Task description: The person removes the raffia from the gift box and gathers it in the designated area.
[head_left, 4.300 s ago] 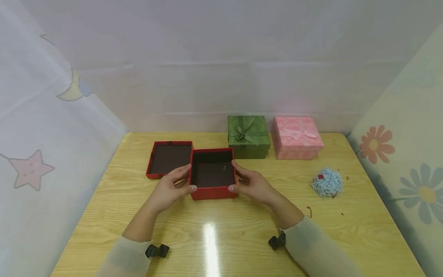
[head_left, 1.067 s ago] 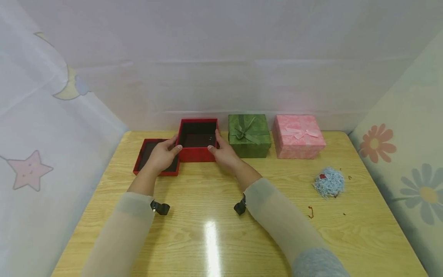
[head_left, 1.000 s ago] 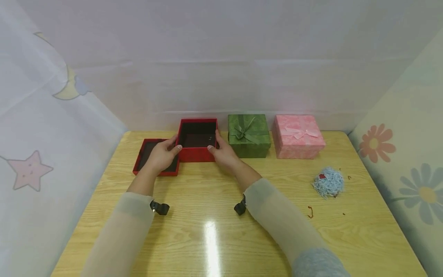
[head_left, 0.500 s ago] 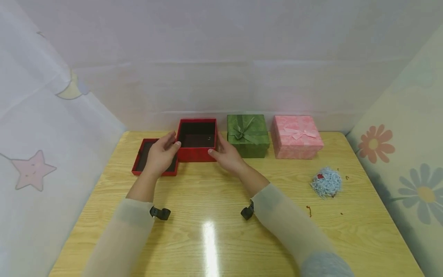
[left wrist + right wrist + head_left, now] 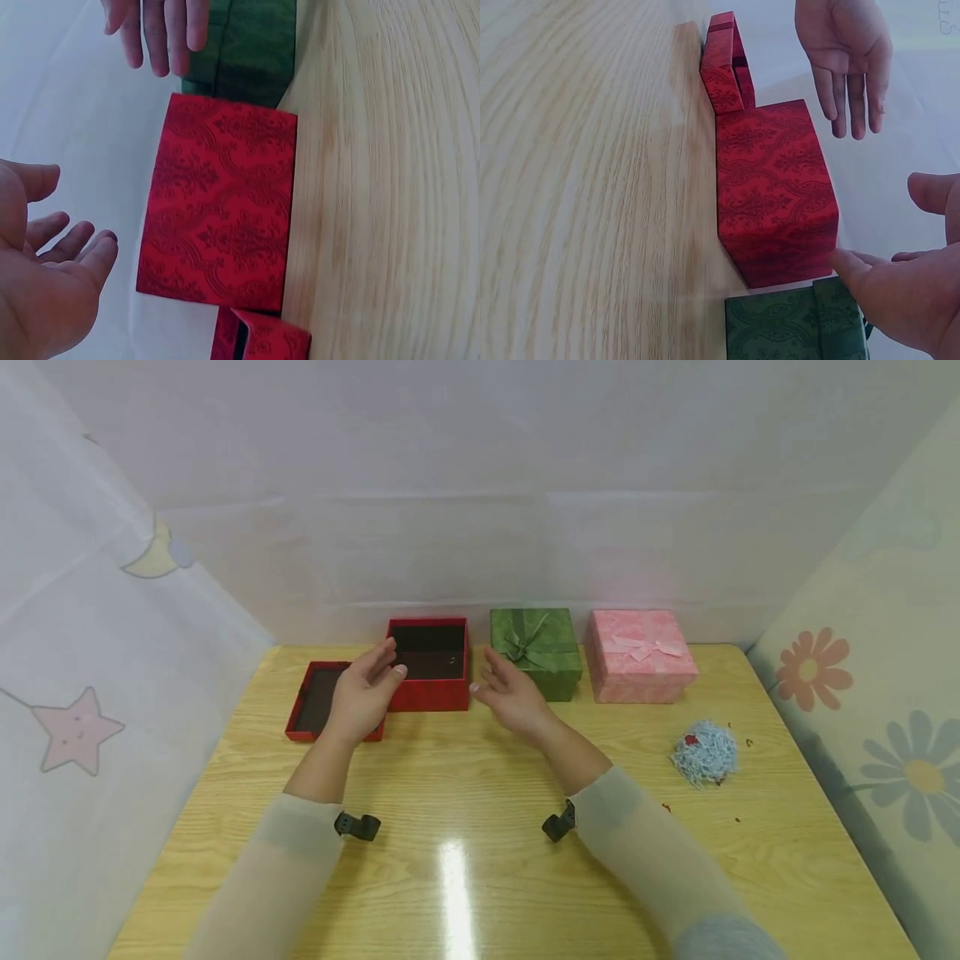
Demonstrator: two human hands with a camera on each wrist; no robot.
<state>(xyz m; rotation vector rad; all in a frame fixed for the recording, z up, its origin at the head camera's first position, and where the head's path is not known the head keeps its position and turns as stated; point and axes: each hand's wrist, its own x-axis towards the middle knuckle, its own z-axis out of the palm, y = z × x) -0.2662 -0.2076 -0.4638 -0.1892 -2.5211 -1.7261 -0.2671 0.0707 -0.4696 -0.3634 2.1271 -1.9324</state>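
Observation:
A red patterned gift box with a dark inside stands uncovered at the back of the table. Its red lid lies upturned just to the left, dark lining showing. My left hand hovers over the lid's right side and the box's left corner, fingers loosely spread and holding nothing. To the right of the box, my right hand is apart from it with relaxed fingers, overlapping the front of a green gift box in the head view. The wrist views show both palms facing each other above the red box.
A pink gift box with a bow stands right of the green one. Farther forward on the right lies a heap of pale blue paper shreds with red bits. A white curtain hangs behind the wooden table.
The red box went from the table's middle back and left to the green box's side, and the lid shifted slightly left. Since then both hands have let go and drawn off the box.

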